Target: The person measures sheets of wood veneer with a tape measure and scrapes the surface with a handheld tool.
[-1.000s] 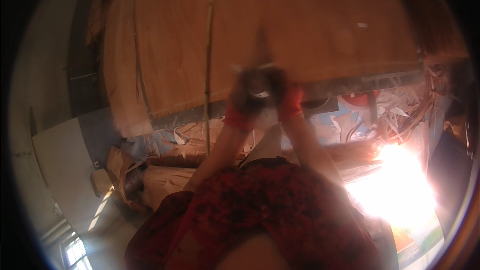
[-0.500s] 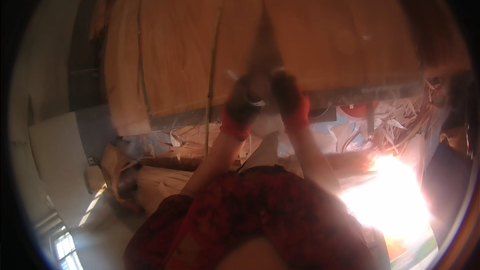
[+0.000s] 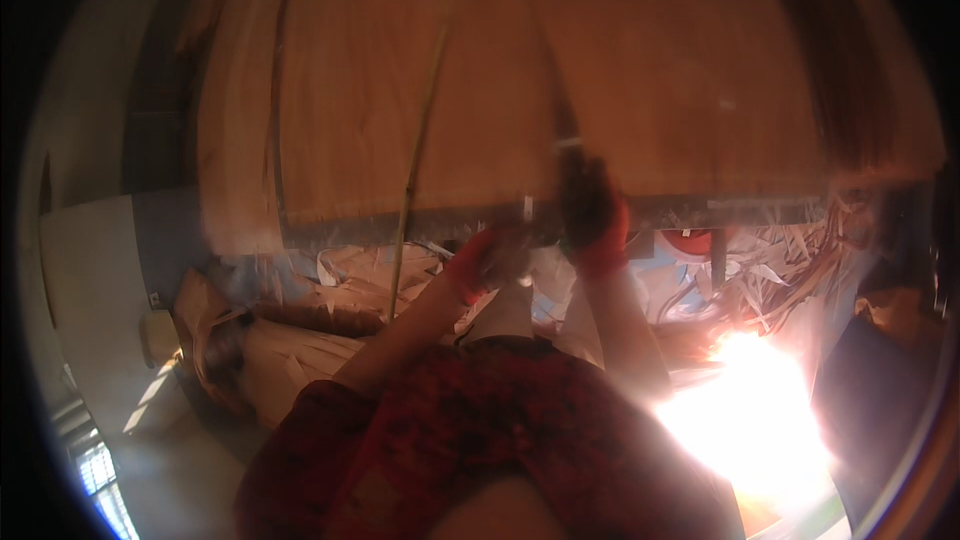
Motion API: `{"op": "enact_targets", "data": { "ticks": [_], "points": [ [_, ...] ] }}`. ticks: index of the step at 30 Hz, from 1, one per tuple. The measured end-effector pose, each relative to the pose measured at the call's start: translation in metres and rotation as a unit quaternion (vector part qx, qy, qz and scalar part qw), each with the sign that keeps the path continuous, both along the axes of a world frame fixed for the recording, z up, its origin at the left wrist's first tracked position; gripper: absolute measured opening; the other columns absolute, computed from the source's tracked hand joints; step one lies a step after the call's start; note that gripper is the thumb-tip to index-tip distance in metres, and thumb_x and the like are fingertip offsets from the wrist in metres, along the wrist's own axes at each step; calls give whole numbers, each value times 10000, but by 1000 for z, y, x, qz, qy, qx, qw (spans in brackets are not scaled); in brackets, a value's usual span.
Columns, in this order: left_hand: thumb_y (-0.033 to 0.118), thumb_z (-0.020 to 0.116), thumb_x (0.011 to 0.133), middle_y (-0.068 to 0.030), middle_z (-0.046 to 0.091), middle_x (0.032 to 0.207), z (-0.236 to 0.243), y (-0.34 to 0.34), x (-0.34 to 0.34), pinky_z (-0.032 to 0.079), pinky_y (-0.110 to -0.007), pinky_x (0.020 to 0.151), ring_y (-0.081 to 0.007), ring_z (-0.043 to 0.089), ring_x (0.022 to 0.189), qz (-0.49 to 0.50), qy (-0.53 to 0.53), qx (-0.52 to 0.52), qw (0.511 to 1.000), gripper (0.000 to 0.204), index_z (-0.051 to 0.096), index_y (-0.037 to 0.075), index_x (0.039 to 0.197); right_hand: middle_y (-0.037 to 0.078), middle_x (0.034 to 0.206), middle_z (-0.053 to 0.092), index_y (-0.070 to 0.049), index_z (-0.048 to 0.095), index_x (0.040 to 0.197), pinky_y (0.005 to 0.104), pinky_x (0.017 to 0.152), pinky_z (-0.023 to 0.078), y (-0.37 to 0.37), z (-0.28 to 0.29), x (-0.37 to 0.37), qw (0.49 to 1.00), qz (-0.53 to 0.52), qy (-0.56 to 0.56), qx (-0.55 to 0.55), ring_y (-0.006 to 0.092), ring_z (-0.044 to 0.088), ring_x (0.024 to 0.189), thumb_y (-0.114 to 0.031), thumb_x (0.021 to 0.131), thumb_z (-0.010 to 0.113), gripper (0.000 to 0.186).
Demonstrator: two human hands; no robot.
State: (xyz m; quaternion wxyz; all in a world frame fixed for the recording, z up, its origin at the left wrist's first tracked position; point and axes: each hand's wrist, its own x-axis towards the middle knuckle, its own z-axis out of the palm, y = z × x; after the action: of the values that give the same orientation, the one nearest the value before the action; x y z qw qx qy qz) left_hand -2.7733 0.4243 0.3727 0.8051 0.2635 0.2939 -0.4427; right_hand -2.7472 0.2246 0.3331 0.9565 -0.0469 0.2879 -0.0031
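Veneer sheet: lay broad and flat on the worktop; its near edge sat at the hands.
Left hand: gloved, at the worktop's front edge, blurred; grip could not be told.
Right hand: gloved, resting on the sheet's near edge; grip unclear.
Floor: pale scraps lay littered below.
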Motion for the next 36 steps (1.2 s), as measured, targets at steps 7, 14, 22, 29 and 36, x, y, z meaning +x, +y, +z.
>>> {"op": "enact_targets", "data": {
  "ticks": [7, 14, 22, 29, 36],
  "points": [
    [161, 602, 952, -105, 710, 1079, 39, 10, 54, 506, -247, 626, -107, 625, 716, 4, -225, 204, 953, 305, 648, -47, 1171, 92, 1091, 696, -92, 640, 1141, 300, 635, 500, 4, -21, -11, 997, 51, -55, -30, 226, 653, 896, -247, 986, 647, 219],
    [140, 664, 910, -134, 730, 1044, 20, -35, 127, 535, -286, 690, -166, 661, 736, -157, -373, 213, 889, 246, 695, -50, 1062, 85, 1101, 694, -87, 629, 1175, 295, 634, 491, 14, -28, -16, 992, 45, -73, -97, 226, 660, 892, -250, 1005, 605, 236],
    [87, 608, 926, -181, 717, 1023, -26, -38, 118, 599, -370, 798, -273, 718, 874, -44, -210, 58, 975, 298, 626, -98, 1159, 16, 1013, 682, -105, 631, 1162, 278, 560, 461, 4, -17, -7, 996, 63, 1, -55, 183, 674, 866, -252, 984, 637, 231],
    [87, 602, 933, -166, 718, 980, -45, -40, 111, 594, -334, 757, -247, 717, 842, -25, -188, 63, 980, 285, 635, -102, 1143, 31, 1070, 671, -94, 593, 1225, 287, 640, 506, -6, 0, -3, 997, 62, -1, -35, 202, 679, 937, -237, 1013, 586, 256],
    [109, 634, 918, -126, 720, 892, -58, -53, 92, 542, -299, 619, -194, 683, 715, 21, -151, 83, 985, 228, 674, -74, 1047, 122, 1177, 667, -73, 560, 1287, 350, 797, 555, -11, 16, -5, 992, 71, -100, -27, 264, 667, 1021, -249, 1051, 500, 301]
  ]
}}
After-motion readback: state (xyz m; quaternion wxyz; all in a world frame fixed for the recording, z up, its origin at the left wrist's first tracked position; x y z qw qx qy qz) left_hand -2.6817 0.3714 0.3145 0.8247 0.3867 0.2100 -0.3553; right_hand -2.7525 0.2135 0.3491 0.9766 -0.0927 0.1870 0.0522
